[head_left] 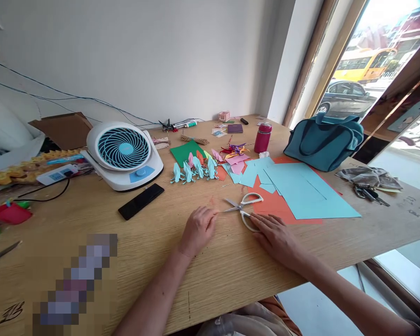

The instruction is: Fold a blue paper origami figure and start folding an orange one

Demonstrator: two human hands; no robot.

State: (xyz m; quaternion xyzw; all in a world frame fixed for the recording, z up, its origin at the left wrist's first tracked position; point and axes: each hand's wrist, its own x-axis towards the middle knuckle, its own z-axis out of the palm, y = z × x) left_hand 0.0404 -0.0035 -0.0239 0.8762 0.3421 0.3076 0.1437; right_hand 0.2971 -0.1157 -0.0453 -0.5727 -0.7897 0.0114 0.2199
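Resting on the wooden table, my left hand (198, 227) has its fingers closed in a pinch. A faint orange trace shows at its fingertips; what they hold is too small to make out. Just right of it lie white-handled scissors (240, 206) with their blades apart, tips toward my left hand. My right hand (275, 234) lies flat with fingers stretched out, fingertips at the lower scissor handle. Beyond the scissors, orange paper (278, 205) lies partly under a large light-blue sheet (315, 193). Several folded light-blue paper figures (196, 170) stand farther back, beside a green sheet (182, 151).
A black phone (141, 201) lies before a white fan (126, 154) on the left. A red bottle (262, 138) and a teal bag (324, 142) stand at the back right. Keys (369, 193) lie at the right, and a blade (2, 253) at the far left.
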